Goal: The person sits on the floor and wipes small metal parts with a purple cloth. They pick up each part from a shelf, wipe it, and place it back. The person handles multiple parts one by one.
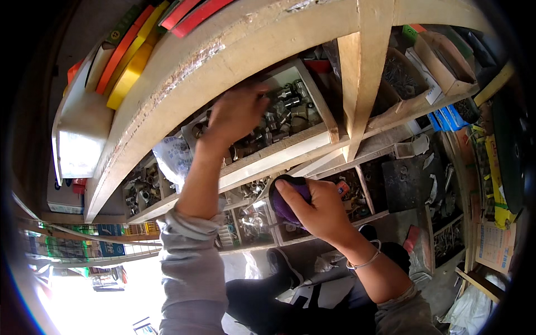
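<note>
My left hand (pixel 239 109) reaches over a wooden tray (pixel 281 145) of metal pipe fittings (pixel 289 100). It is blurred, with its fingertips near the back of the tray, and I cannot see whether they grip a fitting. In my right hand (pixel 324 209) is a purple cloth item (pixel 289 205) with a black rim. My thumb presses on its upper side, and the fingers go out of sight behind it. This hand is in front of the lower shelf's compartments, below the tray. A crumpled, printed plastic bag (pixel 173 159) sits left of my left forearm.
A thick wooden beam (pixel 176 75) curves above my left hand. A wooden post (pixel 363 83) stands right of the tray. Beyond it is a box of nails or screws (pixel 400 77). The lower shelf holds small hardware in partitioned bins (pixel 255 224). A dark metal plate (pixel 404 184) lies at right.
</note>
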### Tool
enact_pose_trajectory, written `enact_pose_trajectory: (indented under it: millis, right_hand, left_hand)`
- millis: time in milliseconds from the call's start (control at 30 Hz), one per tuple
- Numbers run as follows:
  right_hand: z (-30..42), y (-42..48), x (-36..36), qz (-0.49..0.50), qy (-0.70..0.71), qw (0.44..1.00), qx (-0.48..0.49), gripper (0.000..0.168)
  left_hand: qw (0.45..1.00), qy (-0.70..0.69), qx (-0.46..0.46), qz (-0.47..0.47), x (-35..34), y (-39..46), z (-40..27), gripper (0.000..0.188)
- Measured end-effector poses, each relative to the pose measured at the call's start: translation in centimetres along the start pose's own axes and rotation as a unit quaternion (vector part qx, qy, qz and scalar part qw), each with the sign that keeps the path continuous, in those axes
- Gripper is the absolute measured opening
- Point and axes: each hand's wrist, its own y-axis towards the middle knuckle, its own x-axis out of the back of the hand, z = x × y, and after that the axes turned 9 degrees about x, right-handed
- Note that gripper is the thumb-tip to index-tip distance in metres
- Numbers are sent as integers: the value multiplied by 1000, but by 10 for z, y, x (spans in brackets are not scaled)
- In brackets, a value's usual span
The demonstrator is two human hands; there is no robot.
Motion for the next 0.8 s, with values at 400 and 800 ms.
enact_pose_trajectory:
  millis: [400, 800]
  right_hand:
    - [0, 0, 5, -16, 21, 999, 19, 38]
    - [5, 1, 5, -10, 4, 1000, 27, 38]
  left_hand:
    - [989, -133, 28, 52, -26, 18, -23, 27]
    - [984, 136, 113, -5, -34, 3, -62, 43]
